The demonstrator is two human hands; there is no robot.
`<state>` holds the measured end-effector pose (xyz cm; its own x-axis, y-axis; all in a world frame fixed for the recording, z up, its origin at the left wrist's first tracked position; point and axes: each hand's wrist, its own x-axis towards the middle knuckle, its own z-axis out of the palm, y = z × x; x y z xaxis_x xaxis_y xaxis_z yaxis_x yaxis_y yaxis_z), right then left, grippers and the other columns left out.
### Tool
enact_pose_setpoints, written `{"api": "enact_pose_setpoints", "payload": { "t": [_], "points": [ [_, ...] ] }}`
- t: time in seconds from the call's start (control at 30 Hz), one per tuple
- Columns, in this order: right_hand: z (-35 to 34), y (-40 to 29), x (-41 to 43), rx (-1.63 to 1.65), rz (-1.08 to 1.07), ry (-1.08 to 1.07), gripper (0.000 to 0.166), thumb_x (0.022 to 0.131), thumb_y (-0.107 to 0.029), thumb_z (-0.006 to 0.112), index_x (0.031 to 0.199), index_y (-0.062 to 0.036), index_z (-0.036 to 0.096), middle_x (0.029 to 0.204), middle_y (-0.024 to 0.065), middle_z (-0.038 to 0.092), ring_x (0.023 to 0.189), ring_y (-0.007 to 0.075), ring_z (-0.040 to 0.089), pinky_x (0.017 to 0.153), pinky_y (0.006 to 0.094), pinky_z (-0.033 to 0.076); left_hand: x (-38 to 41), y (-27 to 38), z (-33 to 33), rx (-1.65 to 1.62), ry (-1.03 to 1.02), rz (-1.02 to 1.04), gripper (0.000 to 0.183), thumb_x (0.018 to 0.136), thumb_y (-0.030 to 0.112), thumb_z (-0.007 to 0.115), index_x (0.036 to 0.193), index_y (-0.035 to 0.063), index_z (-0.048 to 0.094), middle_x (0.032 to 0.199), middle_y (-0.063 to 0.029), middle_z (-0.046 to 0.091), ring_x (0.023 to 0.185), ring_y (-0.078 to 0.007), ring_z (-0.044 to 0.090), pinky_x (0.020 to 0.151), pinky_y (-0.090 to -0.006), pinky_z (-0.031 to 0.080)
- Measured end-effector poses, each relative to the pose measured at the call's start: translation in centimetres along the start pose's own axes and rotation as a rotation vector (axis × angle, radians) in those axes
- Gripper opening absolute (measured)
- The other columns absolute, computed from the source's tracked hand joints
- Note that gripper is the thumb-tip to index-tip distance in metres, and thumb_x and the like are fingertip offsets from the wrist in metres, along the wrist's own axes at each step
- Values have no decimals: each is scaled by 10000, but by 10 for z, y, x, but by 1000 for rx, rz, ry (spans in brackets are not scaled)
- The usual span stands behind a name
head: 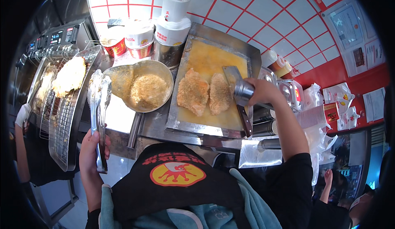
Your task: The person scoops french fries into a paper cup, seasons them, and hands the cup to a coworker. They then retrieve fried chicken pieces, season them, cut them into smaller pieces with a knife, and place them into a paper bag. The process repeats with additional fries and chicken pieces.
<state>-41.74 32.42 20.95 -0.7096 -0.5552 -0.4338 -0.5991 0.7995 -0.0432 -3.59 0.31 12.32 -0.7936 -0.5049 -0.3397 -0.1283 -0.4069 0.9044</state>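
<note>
My left hand (94,145) grips metal tongs (99,105), their crumb-coated tips pointing up beside a metal pan of crumbs (151,88). With my right hand (262,91) I hold a metal shaker (243,90) tilted over the right part of the cutting board. Two breaded fried cutlets lie on the yellowish cutting board (213,56) in its metal tray: a larger cutlet (193,91) at left and a narrower cutlet (220,95) at right. A cleaver (233,74) lies beside the right cutlet, partly hidden by the shaker; its dark handle (244,121) points toward me.
Left of the pan, a wire rack (63,118) bears a large fried piece (70,76). A co-worker's gloved hand (23,115) is at far left. Paper cups (139,37) stand behind the pan. Lidded containers (288,93), stacked cups (311,118) and plastic bags (318,136) are at right.
</note>
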Motion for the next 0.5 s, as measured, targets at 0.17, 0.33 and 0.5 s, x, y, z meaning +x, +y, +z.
{"api": "enact_pose_setpoints", "payload": {
  "t": [0.17,0.33,0.5],
  "points": [
    [1,-5,4,8,2,-5,838,433,-243,744,1218,-119,482,991,136,618,909,271,596,806,318,459,1,-1,-2,-18,4,-14,534,826,423,555,1128,-3,442,681,-59,541,438,-102,500,360,-207,394],
    [-5,-16,2,24,5,-13,851,429,-240,749,1227,-122,478,999,130,614,900,261,598,805,315,458,0,-2,-5,-15,-19,-13,533,821,427,561,1117,-1,451,680,-58,541,435,-102,499,359,-207,395],
    [-7,-30,-2,36,4,-29,844,425,-257,745,1220,-148,482,981,138,617,892,283,595,798,341,466,-2,-1,-10,-9,-26,-10,513,821,423,562,1097,2,463,679,-58,543,437,-100,499,361,-206,396]
  ]
}}
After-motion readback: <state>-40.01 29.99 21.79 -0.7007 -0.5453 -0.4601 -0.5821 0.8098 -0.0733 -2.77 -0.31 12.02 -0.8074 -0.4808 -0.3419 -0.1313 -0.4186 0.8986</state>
